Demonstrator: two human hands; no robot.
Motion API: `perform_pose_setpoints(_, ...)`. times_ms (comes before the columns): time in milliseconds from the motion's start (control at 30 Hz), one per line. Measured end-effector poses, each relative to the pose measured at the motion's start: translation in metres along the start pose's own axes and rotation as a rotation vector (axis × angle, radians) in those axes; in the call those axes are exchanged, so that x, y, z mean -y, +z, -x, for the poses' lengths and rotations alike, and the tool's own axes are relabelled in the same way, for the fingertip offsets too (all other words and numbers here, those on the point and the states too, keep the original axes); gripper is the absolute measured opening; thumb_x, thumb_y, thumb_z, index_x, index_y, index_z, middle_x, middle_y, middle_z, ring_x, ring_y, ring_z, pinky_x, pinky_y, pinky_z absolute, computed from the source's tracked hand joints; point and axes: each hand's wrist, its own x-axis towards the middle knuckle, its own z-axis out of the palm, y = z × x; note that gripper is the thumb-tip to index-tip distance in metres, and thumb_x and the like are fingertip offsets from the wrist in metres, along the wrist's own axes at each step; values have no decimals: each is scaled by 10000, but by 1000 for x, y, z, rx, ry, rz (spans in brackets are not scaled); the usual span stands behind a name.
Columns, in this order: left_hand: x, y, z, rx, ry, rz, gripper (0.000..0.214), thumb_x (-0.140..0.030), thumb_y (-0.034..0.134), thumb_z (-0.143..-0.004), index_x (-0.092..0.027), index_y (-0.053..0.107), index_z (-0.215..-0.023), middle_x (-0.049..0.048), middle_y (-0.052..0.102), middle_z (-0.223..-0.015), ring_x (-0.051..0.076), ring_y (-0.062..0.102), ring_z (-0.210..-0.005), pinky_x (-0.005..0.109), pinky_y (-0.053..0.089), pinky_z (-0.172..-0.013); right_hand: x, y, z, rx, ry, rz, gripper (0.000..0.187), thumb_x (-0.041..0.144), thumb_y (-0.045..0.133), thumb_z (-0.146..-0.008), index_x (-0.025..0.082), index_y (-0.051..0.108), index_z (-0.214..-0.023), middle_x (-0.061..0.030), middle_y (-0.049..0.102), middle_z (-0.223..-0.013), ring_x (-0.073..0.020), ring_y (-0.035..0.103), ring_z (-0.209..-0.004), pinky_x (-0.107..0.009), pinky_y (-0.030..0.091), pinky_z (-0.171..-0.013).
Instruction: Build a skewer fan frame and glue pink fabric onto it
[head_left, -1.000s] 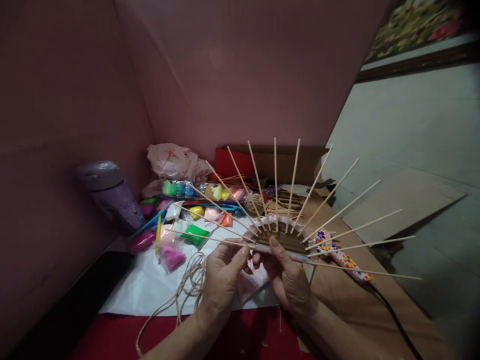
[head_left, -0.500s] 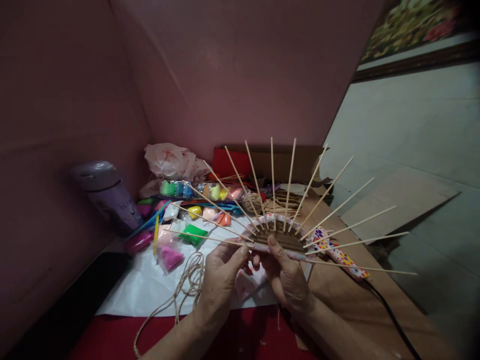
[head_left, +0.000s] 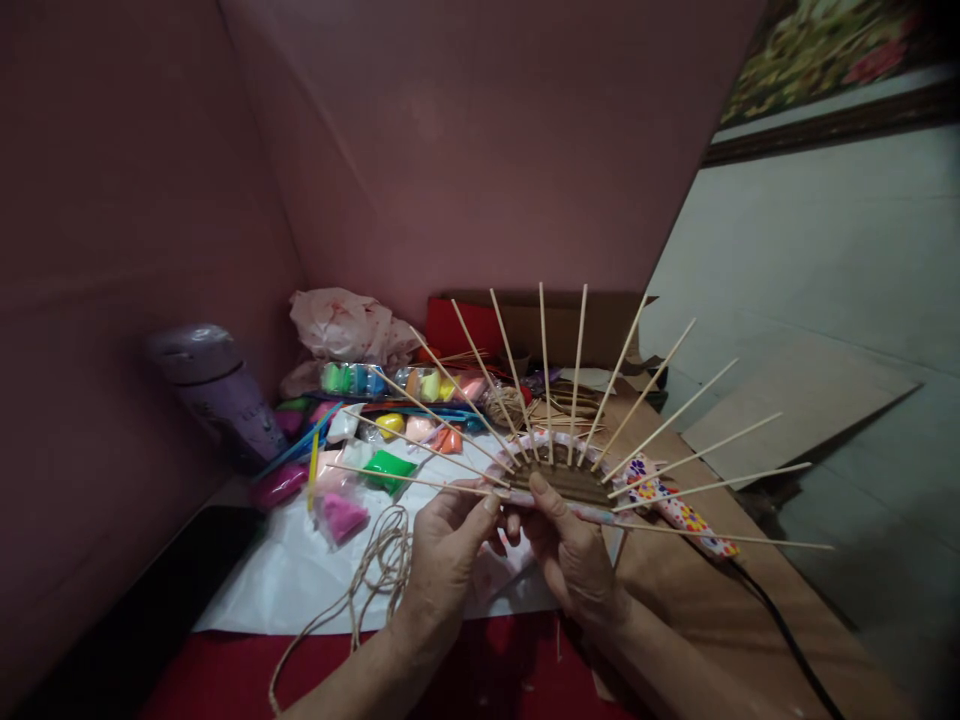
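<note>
Both my hands hold up a round cardboard base with several thin wooden skewers fanning out from its rim. My left hand pinches the base's left edge with thumb and fingers closed. My right hand grips the base from below, its thumb pressed on the brown cardboard face. A length of jute twine lies coiled on the white paper just left of my left hand.
Packets of coloured clay lie on white paper. A purple lidded bottle stands at left by the pink wall. A glue gun with a patterned handle and black cord lies on the right. A cardboard box sits behind.
The skewer base has shifted slightly left and tilted a little in my hands. My grip is unchanged.
</note>
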Motion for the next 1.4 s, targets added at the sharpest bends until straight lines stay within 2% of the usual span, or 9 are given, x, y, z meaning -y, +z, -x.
perform_pose_setpoints(367, 4, -2, 0, 2, -9, 13, 132, -249, 547, -742, -117, 555, -745, 9, 561, -558, 113, 501, -511, 237, 383, -494, -1, 1, 0, 18, -6, 26, 270, 263, 451, -823, 136, 596, -633, -3, 536, -525, -110, 488, -518, -241, 412, -524)
perform_pose_setpoints(500, 3, -1, -1, -38, -28, 35, 128, -245, 562, -728, -118, 551, -738, 8, 569, -555, 107, 500, -497, 225, 369, -478, -1, 0, 0, 15, -8, 25, 259, 275, 466, -815, 131, 608, -653, -8, 543, -558, -106, 478, -508, -243, 402, -514)
perform_pose_setpoints(733, 1, -1, -1, -24, -22, 69, 108, -229, 579, -714, -121, 573, -714, -1, 574, -545, 89, 496, -491, 205, 374, -494, -2, 0, 0, 34, -14, 15, 278, 308, 479, -805, 133, 626, -646, -8, 535, -526, -115, 484, -510, -242, 400, -504)
perform_pose_setpoints(900, -1, 1, 0, -58, -37, 71, 113, -231, 599, -691, -119, 581, -690, 3, 575, -544, 89, 493, -482, 205, 379, -492, 0, 2, 0, 3, -23, 19, 249, 313, 505, -785, 127, 639, -688, -21, 576, -594, -108, 477, -490, -244, 397, -482)
perform_pose_setpoints(1133, 0, 1, 2, -119, -65, 39, 135, -249, 614, -673, -117, 594, -692, 2, 566, -533, 82, 469, -470, 198, 364, -472, -1, 1, 0, 1, 19, 29, 343, 362, 476, -796, 133, 593, -570, -13, 536, -511, -116, 483, -501, -249, 404, -522)
perform_pose_setpoints(1400, 4, -3, 0, -16, -26, 22, 139, -255, 576, -718, -121, 610, -706, 13, 577, -564, 93, 493, -514, 202, 378, -512, -2, -1, -1, -30, 33, 39, 335, 380, 497, -781, 131, 608, -586, -1, 526, -498, -105, 472, -485, -237, 405, -532)
